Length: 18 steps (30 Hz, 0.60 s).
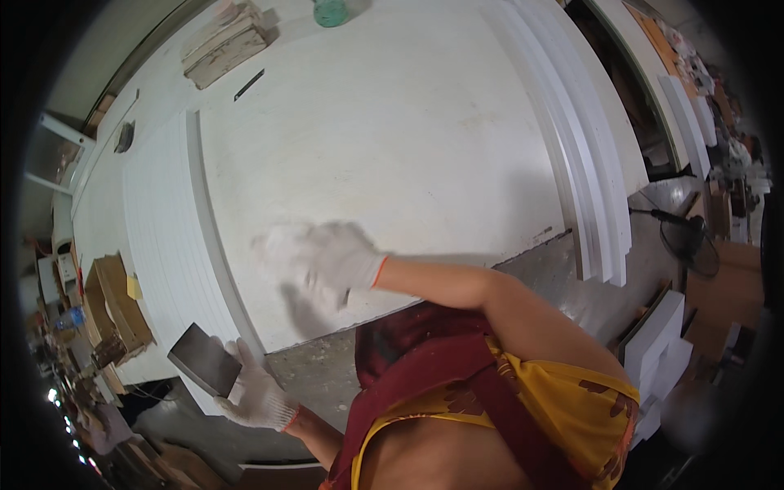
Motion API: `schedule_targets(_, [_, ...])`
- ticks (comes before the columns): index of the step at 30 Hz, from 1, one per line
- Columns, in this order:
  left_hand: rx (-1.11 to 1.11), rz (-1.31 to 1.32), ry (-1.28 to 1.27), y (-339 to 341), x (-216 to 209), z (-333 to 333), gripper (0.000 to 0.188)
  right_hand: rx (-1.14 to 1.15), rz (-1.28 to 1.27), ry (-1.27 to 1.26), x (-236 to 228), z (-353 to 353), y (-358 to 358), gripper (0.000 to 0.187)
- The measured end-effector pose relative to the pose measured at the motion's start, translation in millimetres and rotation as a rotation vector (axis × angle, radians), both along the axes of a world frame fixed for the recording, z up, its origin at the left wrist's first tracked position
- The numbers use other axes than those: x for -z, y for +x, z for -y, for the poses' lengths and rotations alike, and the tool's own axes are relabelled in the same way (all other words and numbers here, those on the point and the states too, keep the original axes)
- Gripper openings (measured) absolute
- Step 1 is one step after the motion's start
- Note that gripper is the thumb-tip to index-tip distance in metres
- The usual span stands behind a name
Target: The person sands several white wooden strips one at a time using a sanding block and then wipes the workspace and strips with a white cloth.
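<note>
My left hand [255, 392], in a white knit glove, grips a dark grey rectangular block [204, 359] at the near end of the long white boards [163, 220]. The block is tilted, and some of my fingers are hidden by it. My right hand [339, 257], in a similar glove with an orange cuff edge, is over the near left part of the white table [392, 155]. Beyond its fingers is a bright white, soft-looking bundle [282, 243], seemingly a cloth, smeared by motion. A shadow falls on the table beneath that hand.
Long white strips [563, 122] lie stacked along the table's right side. A worn block [224, 49], a dark thin tool [249, 85] and a green object [331, 11] sit farther back. A cardboard box [114, 302] stands left; a black fan [686, 241] is at right.
</note>
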State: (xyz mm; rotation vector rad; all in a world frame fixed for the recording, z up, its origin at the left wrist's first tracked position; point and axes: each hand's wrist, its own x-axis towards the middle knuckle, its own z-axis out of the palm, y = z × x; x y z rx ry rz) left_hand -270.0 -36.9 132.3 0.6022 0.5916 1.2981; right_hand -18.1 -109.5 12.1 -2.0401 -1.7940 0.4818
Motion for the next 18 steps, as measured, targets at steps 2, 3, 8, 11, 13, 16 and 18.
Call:
schedule_targets(2, [0.121,0.078,0.003,13.2,-0.6,-6.8,0.088,0.321,-0.133,0.093,49.1,19.0,59.3,0.057])
schedule_targets(3, [0.182,0.096,-0.041,27.0,5.0,-13.9,0.085,0.537,-0.334,0.27,106.6,37.6,93.7,0.056])
schedule_targets(8, [0.325,0.12,0.018,41.7,25.6,-34.1,0.08,0.969,0.52,0.187,55.2,208.5,129.2,0.037])
schedule_targets(11, [0.396,0.13,-0.038,61.0,39.5,-41.3,0.082,1.238,0.652,-0.145,43.7,304.5,90.7,0.041])
schedule_targets(13, [0.454,0.083,-0.027,78.4,53.5,-45.3,0.077,1.447,0.506,-0.205,34.8,361.8,64.4,0.04])
schedule_targets(16, [0.45,-0.353,0.105,96.6,102.5,-59.2,0.067,1.504,0.321,-0.16,32.7,414.9,27.6,0.046])
schedule_targets(18, [0.471,-0.646,0.136,125.7,90.3,-51.7,0.065,1.582,0.165,0.005,24.4,413.7,17.1,0.045])
